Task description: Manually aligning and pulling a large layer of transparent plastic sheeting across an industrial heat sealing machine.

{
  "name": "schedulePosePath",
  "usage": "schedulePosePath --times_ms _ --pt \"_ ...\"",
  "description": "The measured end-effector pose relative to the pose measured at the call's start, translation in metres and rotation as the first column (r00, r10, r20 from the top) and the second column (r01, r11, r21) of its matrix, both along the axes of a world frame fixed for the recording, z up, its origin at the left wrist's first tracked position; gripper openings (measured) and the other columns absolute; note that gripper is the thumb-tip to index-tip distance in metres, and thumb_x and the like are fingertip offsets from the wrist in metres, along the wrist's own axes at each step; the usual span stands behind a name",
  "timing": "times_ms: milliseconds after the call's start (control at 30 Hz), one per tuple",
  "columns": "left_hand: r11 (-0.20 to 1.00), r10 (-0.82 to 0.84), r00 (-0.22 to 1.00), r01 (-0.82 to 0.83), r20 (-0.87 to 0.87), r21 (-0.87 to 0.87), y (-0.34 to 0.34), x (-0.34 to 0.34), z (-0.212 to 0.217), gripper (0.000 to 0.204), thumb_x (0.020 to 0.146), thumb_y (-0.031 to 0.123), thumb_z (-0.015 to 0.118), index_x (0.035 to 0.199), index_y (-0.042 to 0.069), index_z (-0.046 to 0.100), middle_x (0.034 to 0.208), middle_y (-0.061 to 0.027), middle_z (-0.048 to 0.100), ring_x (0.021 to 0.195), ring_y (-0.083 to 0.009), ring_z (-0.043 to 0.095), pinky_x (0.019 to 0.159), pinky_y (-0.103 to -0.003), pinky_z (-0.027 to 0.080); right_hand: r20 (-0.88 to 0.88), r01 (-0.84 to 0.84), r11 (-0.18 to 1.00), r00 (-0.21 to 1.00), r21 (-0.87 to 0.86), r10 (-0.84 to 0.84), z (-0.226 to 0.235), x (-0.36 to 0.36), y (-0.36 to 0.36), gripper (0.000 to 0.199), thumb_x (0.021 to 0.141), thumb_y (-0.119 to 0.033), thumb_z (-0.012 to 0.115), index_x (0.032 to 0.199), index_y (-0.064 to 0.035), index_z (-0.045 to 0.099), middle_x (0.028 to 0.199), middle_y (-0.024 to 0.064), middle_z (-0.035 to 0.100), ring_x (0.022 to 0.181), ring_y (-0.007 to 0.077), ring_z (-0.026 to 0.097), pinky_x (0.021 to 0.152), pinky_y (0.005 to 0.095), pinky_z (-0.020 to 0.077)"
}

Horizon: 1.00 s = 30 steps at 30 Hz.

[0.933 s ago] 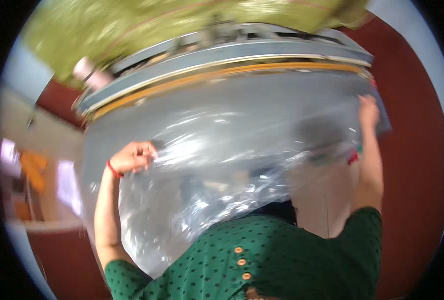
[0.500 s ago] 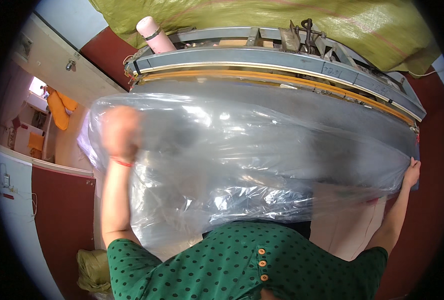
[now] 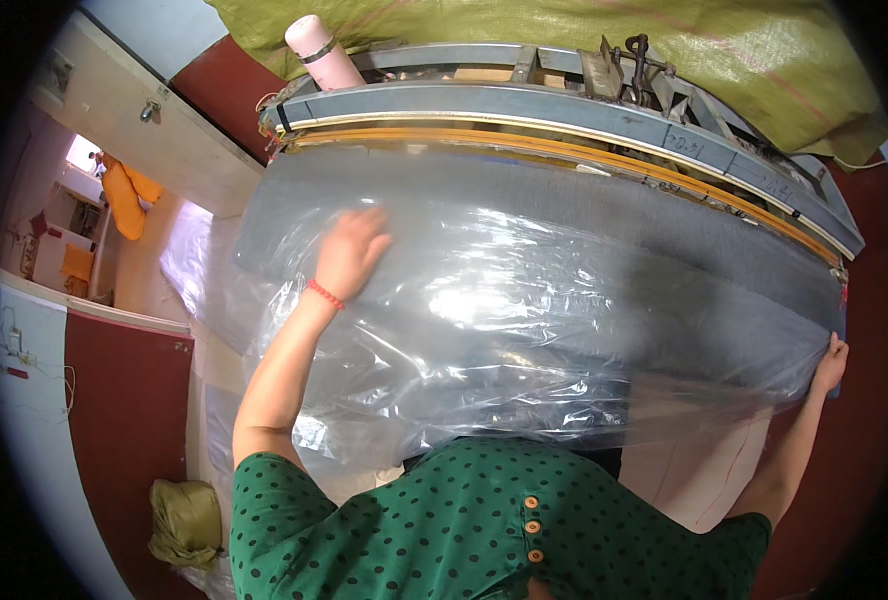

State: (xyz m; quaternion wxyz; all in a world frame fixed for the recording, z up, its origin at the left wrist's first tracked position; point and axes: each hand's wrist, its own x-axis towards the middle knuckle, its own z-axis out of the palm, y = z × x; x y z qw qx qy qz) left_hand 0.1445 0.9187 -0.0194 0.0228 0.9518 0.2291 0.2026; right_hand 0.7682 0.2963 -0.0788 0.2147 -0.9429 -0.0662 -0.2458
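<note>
A large clear plastic sheet [image 3: 484, 310] lies wrinkled and shiny over a dark grey work surface [image 3: 414, 170] and hangs down in front of my body. My left hand [image 3: 352, 255], a red beaded band at its wrist, is on or just above the left part of the sheet. Its fingers are somewhat blurred but stretched out, with nothing held. At the far right corner, my right hand [image 3: 831, 362] pinches the edge of the sheet, which is drawn taut toward it.
Behind the surface runs a grey metal frame [image 3: 414, 103] with an orange strip [image 3: 524, 145] and a dark iron clamp [image 3: 639, 70]. A pink bottle [image 3: 324, 55] stands on it. Yellow-green woven sheeting [image 3: 764, 60] hangs behind. An open door [image 3: 154, 120] is at the left.
My left hand has come down and to the right, letting go of the sheet's raised left edge and spreading its fingers. That side of the sheet now lies flatter. My right hand keeps its hold.
</note>
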Motion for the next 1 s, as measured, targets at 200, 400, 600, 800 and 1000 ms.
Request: schedulePosePath --times_ms 200,400,600,800,1000 --pt "0.958 0.219 0.964 -0.183 0.150 -0.220 0.018 0.018 -0.012 0.022 0.076 0.013 0.057 0.094 0.000 0.059 0.093 -0.0167 0.060 0.088 -0.0334 0.054 0.077 -0.038 0.044 -0.119 -0.107 0.865 0.975 0.491 0.188 0.009 0.017 -0.051 0.035 0.086 -0.036 0.053 0.087 -0.0011 0.056 0.077 -0.0003 0.054 0.073 0.0097 0.048 0.067 0.0253 0.0400" --pt "0.965 0.209 0.932 -0.147 0.297 -0.219 0.044 0.021 -0.029 0.019 0.069 0.007 0.067 0.086 0.002 0.062 0.074 -0.0111 0.059 0.068 -0.0215 0.058 0.063 -0.031 0.046 0.070 -0.170 0.773 0.984 0.611 0.161 0.046 -0.022 -0.060 0.035 0.087 -0.034 0.052 0.096 -0.0006 0.058 0.086 0.0026 0.057 0.078 0.0112 0.051 0.072 0.0246 0.0413" --pt "0.954 0.255 0.916 -0.186 0.310 -0.235 0.035 0.048 0.019 0.012 0.078 0.014 0.056 0.077 0.003 0.056 0.079 -0.0141 0.056 0.079 -0.0268 0.056 0.071 -0.034 0.044 0.024 -0.104 0.738 0.993 0.667 0.117 0.040 -0.007 -0.038 0.033 0.083 -0.031 0.058 0.095 -0.0016 0.061 0.090 0.0051 0.061 0.078 0.0133 0.055 0.070 0.0266 0.0455" --pt "0.811 0.500 0.503 0.016 0.706 -0.585 0.048 0.069 0.051 0.015 0.086 0.020 0.049 0.080 0.007 0.052 0.070 0.0044 0.046 0.062 -0.0049 0.040 0.054 -0.019 0.033 0.268 0.027 0.910 0.951 0.414 -0.151 0.058 0.001 0.079 0.036 0.082 -0.034 0.055 0.066 -0.0021 0.058 0.067 0.0111 0.059 0.067 0.0217 0.055 0.065 0.0365 0.0429" --pt "0.750 0.587 0.455 0.006 0.670 -0.661 0.167 0.047 -0.057 0.011 0.085 0.015 0.051 0.078 0.007 0.052 0.065 0.0053 0.044 0.056 -0.0037 0.037 0.049 -0.019 0.031 0.136 -0.198 0.731 0.980 0.653 0.144 0.004 0.047 0.163 0.030 0.079 -0.029 0.061 0.083 0.0011 0.059 0.077 0.0092 0.062 0.072 0.0155 0.056 0.070 0.0291 0.0435"
